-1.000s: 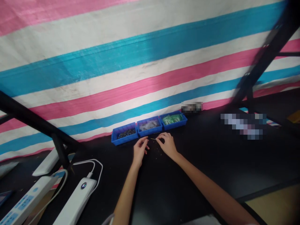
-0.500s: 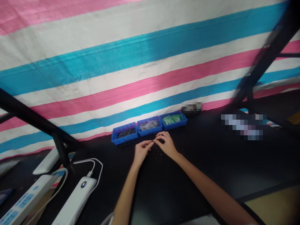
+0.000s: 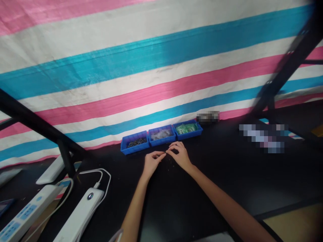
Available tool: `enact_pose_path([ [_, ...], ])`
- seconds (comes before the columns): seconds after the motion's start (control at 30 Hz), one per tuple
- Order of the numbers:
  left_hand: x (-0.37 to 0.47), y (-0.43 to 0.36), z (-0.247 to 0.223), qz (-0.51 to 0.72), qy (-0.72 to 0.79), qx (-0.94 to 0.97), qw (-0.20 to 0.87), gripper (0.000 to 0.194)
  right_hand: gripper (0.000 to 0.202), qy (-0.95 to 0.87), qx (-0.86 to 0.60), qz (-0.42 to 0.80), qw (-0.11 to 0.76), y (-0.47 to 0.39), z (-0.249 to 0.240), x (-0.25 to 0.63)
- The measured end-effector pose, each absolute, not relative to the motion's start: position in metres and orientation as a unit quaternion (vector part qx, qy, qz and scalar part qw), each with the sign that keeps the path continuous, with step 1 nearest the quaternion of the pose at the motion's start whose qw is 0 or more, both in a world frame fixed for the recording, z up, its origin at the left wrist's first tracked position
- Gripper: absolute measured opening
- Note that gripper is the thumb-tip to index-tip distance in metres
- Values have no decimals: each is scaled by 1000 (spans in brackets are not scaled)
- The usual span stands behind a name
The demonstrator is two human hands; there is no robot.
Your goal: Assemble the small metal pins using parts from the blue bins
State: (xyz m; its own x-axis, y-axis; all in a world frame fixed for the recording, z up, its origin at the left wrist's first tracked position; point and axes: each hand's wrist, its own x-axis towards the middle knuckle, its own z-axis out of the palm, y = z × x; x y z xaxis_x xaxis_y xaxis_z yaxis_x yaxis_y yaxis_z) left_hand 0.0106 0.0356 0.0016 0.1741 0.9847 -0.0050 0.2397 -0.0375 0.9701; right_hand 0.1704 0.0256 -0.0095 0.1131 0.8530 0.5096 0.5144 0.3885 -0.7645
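My left hand and my right hand meet fingertip to fingertip over the black table. Both are closed in a pinch, and a tiny dark piece seems to sit between them, too small to name. Just beyond my hands three blue bins stand in a row. The left bin holds dark screw-like pieces. Clear plastic packets lie in the middle bin, and green packets fill the right bin. Small specks lie on the table below my fingertips.
A white power bank with a looped white cable lies at left, beside a white power strip. Black frame bars slope down on both sides. A striped tarp hangs behind the bins. Blurred-out items lie at right.
My hands stay fingertip to fingertip in nearly the same place. The left fingers have drawn slightly closer together. The view has shifted very slightly.
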Motion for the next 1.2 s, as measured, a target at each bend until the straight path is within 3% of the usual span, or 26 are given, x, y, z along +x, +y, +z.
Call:
enact_pose_path([
  [0.6, 15, 37, -3, 438, 492, 589, 468, 37, 8, -712, -507, 166, 457, 24, -14, 168],
  [1.2, 12, 36, 0, 402, 488, 611, 477, 32, 11, -650, -504, 220, 525, 27, -11, 169],
])
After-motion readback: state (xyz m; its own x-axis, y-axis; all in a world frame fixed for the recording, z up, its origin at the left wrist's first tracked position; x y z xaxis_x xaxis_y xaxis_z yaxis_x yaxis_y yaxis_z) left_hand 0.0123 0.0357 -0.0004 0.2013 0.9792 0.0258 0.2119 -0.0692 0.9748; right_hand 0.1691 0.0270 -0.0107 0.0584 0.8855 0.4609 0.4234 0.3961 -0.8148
